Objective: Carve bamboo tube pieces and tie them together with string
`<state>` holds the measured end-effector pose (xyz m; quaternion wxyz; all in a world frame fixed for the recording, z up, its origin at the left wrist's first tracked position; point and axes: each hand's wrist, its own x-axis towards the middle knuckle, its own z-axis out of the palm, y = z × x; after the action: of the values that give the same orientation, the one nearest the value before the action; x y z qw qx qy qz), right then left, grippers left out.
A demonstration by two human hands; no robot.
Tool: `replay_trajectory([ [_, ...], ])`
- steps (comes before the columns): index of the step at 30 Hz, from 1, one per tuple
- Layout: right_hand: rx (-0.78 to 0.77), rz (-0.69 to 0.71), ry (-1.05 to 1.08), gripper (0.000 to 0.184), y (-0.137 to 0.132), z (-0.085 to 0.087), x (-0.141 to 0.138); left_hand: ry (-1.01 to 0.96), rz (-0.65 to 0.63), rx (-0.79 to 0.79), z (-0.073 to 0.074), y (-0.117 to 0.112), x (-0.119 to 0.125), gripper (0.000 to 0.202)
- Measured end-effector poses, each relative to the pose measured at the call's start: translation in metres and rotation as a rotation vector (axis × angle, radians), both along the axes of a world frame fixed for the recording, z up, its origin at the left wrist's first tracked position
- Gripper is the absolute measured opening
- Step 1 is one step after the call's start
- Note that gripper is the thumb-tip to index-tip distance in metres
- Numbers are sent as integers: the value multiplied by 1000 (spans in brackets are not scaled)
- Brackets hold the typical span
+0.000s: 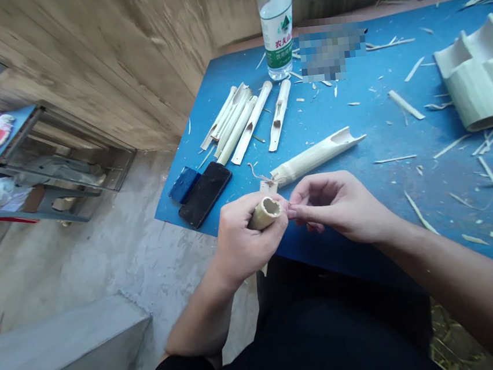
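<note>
My left hand (pixel 238 241) is wrapped round a short bamboo tube (pixel 260 216), its hollow end facing up toward me. Beside it, the thumb and forefinger of my right hand (pixel 340 205) pinch the end of a thin reddish string (pixel 291 204), close to the left fingertips. Just beyond my hands, a longer bamboo tube (pixel 317 155) with a notched far end lies on the blue table (pixel 354 122). A thin brown cord (pixel 256 173) is tied near that tube's closer end, where a flat bamboo piece partly shows. How the string meets the held tube is hidden.
Several cut bamboo tubes (pixel 240 118) lie at the table's far left, behind a black phone (pixel 206 194) and a blue case (pixel 184 185). A water bottle (pixel 277 31) stands at the back. Thick bamboo sections (pixel 472 87) and scattered slivers (pixel 421 212) occupy the right.
</note>
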<state>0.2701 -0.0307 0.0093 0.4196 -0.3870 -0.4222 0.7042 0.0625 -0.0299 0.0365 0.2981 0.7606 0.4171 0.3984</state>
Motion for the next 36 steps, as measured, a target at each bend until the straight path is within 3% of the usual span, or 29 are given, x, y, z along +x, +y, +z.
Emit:
replay_trajectory([
  [15,13,-43,2,38,1,-1,-1,-33,-25,-54,4,-1,-1,12],
  [26,50,-55,-39,42,0,0,-3,0,37,-9,1,-1,1,9],
  [29,158,-117,-146,37,-2,-3,-4,27,62,9,-1,-1,2,4],
  [34,563,-225,-502,19,-8,-11,-5,59,50,17,-1,0,4,5],
  [36,617,-231,-542,20,-9,-12,-5,52,37,9,-1,0,4,7],
])
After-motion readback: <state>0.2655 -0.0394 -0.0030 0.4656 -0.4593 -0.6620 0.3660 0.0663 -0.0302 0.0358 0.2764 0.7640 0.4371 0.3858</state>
